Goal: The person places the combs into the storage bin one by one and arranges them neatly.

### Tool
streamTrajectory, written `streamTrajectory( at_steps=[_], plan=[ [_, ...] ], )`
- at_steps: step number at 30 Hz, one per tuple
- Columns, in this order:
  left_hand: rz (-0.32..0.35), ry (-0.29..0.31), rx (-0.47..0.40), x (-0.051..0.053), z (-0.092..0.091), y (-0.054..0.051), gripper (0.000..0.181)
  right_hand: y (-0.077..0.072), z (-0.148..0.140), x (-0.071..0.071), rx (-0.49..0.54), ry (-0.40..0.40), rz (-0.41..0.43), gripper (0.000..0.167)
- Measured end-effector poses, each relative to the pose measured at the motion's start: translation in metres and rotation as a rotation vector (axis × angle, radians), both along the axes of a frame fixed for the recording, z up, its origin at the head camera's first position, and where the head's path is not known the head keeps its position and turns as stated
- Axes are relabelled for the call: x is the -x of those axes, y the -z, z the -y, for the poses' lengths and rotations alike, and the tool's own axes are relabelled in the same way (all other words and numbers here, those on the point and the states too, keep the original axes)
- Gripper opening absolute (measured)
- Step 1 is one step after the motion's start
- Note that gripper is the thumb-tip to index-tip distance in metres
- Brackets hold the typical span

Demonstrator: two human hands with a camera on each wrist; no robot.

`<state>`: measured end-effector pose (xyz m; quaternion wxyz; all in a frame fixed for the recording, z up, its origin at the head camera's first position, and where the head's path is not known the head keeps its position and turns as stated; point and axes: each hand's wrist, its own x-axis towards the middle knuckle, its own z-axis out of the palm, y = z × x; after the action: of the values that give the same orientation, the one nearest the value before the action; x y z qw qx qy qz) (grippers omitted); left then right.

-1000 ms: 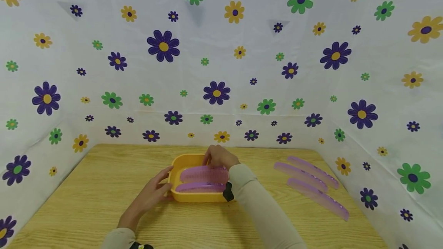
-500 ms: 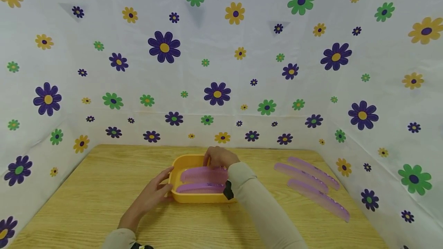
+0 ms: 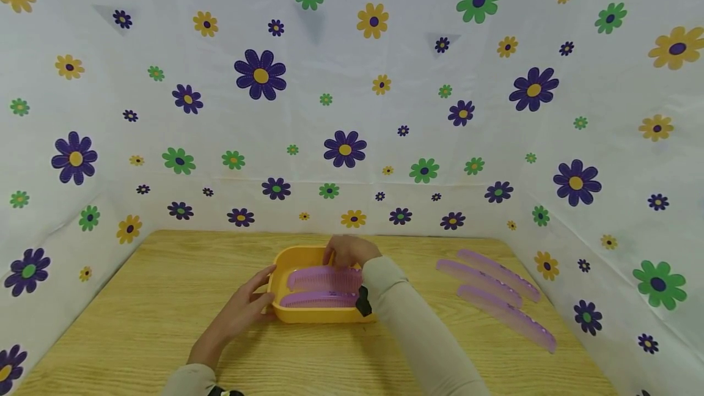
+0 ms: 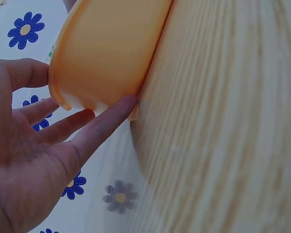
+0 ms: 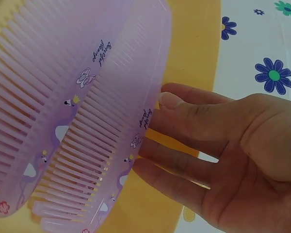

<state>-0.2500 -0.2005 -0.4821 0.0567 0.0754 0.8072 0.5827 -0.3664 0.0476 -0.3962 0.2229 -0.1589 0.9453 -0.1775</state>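
A yellow tray sits on the table with purple combs inside. One comb lies along its near side; another comb lies behind it, its right end hidden by the right arm. My right hand reaches in over the far side and pinches the back edge of the rear comb between thumb and fingers. A second comb end shows under that one in the right wrist view. With fairly straight, spread fingers, my left hand touches the outside of the tray's left end, seen closer on the tray wall.
Several more purple combs lie slanted on the right of the wooden table: a far comb, a middle comb and a near comb. A white flowered cloth encloses the back and sides.
Hardly anything differs. My right hand has sunk very slightly at the rear comb, and my left hand stays against the tray's end.
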Motion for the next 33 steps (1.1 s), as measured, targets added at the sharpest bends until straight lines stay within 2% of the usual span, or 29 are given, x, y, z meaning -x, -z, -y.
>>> streamTrajectory(
  at_steps=[9,17,24,28,33],
  plan=[
    [0.003,-0.002,-0.001,-0.001,0.0,0.001,0.062,0.003,-0.001,0.002,0.005,-0.044,0.033,0.032],
    [-0.017,0.041,-0.013,-0.004,0.001,0.0,0.063,0.004,0.0,0.001,0.001,-0.155,0.01,0.035],
    [0.003,0.003,0.0,-0.003,-0.001,0.0,0.063,-0.007,-0.009,0.001,0.055,-0.182,0.02,0.039],
    [-0.004,0.006,0.008,-0.002,-0.001,0.0,0.063,-0.017,-0.019,-0.006,0.083,-0.196,-0.006,0.039],
    [-0.008,0.007,0.013,-0.001,0.0,0.0,0.062,-0.028,-0.034,-0.024,0.095,-0.191,-0.063,0.038]
  ],
)
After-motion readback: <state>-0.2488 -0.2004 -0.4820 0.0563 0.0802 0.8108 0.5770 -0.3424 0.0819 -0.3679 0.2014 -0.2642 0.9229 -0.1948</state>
